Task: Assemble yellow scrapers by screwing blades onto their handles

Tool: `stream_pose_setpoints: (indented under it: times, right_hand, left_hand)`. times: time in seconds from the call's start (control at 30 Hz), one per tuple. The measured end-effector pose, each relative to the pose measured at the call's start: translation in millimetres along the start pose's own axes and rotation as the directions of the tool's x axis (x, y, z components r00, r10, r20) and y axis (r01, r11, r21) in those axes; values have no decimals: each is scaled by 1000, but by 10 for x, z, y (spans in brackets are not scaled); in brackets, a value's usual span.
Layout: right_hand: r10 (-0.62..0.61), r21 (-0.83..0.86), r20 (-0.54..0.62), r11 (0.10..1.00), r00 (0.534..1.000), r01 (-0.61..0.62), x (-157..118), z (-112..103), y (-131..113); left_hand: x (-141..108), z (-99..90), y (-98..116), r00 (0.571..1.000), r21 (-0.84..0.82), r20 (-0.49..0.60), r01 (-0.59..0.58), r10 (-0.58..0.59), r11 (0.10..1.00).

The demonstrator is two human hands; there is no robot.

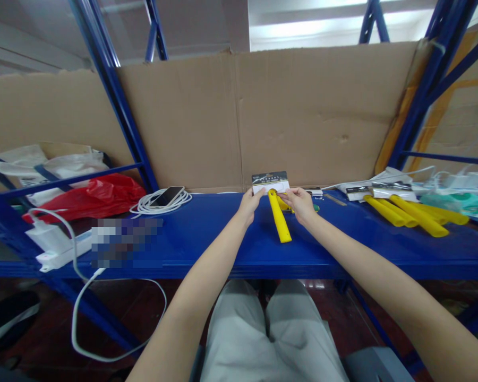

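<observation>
A black-and-white card (pixel 270 182) is held upright over the blue table (pixel 207 223). My left hand (pixel 249 205) pinches its lower left side. At the card's lower right, my right hand (pixel 300 204) has its fingers closed at the top of a yellow tube-shaped piece (pixel 280 218). That piece hangs from the card's lower edge and slants down toward the table's front. Behind my right fingers a small yellow and green item shows in part. Several similar yellow pieces (pixel 420 215) with card tops lie to the right.
A phone (pixel 168 196) lies on a coiled white cable (pixel 143 206) at the left. Beyond are a red bag (pixel 99 197) and a white power strip (pixel 66 253). Cardboard (pixel 302 116) stands behind the table, between blue posts. A green plastic bag (pixel 456 202) lies far right.
</observation>
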State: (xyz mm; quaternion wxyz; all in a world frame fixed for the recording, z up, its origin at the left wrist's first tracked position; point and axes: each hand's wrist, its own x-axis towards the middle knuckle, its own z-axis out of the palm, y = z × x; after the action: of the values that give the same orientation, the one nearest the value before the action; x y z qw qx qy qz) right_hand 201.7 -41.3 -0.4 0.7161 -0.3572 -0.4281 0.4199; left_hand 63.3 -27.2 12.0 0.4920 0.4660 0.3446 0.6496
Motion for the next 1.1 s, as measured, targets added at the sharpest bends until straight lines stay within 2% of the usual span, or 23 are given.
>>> stream_pose_setpoints:
  times: [0.33,0.57,0.8,0.9,0.97,1.1]
  right_hand:
    - [100,74,-3,992,995,-99,-45,45,-85]
    - [108,70,46,991,993,-111,-32,36,-81]
    - [16,16,76,1000,997,-17,37,-6,26]
    - [-21,-51,37,998,999,23,82,-27,89]
    - [-54,-116,15,992,998,55,119,-47,129]
    - [-152,-272,23,950,988,153,173,-87,187]
  left_hand:
    - [-66,44,93,987,-39,-110,110,-114,993]
    - [-78,46,113,980,-61,-130,145,-152,988]
    - [-81,19,77,979,47,-146,148,-140,988]
    - [-88,20,67,969,81,-174,192,-176,978]
    - [-95,24,66,963,60,-150,234,-223,970]
    - [-112,27,69,962,-46,-2,271,-272,961]
